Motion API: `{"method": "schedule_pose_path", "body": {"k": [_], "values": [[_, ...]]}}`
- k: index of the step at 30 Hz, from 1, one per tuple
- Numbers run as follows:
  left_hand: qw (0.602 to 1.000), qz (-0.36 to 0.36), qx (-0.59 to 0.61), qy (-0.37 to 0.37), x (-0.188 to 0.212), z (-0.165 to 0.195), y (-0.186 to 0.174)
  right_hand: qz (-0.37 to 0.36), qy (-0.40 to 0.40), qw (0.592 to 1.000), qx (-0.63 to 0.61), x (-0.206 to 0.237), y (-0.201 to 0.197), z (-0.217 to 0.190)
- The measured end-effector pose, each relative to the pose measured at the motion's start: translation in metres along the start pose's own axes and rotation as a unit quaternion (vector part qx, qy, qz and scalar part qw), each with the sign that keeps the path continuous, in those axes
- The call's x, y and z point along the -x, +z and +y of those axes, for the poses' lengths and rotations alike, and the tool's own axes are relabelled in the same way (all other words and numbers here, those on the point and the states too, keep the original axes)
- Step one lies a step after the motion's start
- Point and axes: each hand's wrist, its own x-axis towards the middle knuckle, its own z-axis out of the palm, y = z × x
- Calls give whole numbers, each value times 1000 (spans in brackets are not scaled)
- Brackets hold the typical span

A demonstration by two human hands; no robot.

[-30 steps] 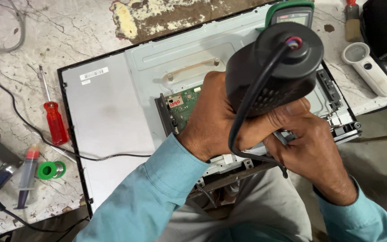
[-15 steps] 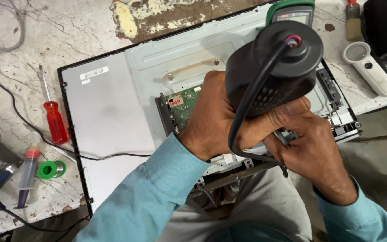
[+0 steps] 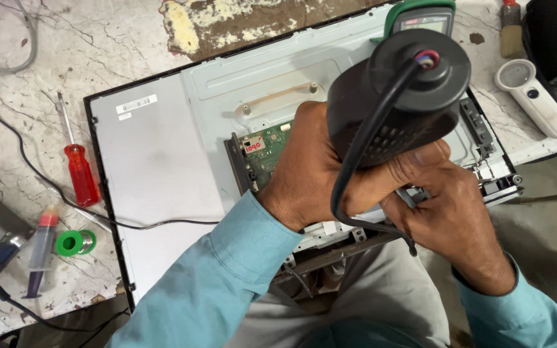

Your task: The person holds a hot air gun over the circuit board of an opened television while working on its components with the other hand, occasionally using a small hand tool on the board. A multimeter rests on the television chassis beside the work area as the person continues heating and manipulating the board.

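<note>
The left hand is wrapped around a bulky black cylindrical hot-air tool, fingers closed tight about its vented barrel and the thumb lying across the front. The tool's round rear cap faces the camera, with a thick black cord coming out of its centre, curving down over the knuckles and looping below the hands. The tool points down at the open back of a flat screen panel with a pale grey metal rear and a thin black frame, lying face down on the worn marble-patterned table. A small green circuit board is mounted on the panel just left of the left hand, partly covered by it.

The right hand sits just below and right of the tool, fingers curled shut around what looks like a thin metal implement; most of it is hidden, so its kind is hard to tell.

On the table to the left lie a red-handled screwdriver, a green spool and a syringe with a red cap. A white handheld magnifier and a green multimeter lie at the upper right.
</note>
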Motion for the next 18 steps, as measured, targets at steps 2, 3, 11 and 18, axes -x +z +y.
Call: {"method": "schedule_pose_path", "body": {"k": [2,3,11,18], "values": [[1000,1,-1,7,-1,0,-1,8,-11,1000,-6,0,0,0],[1000,1,1,7,0,1,-2,12,-17,1000,-9,0,0,-1],[999,-4,-20,-42,-1,0,-1,6,-4,1000,-11,0,0,-1],[1000,1,0,-8,1,-1,-2,-1,8,1000,-6,0,0,-1]]}}
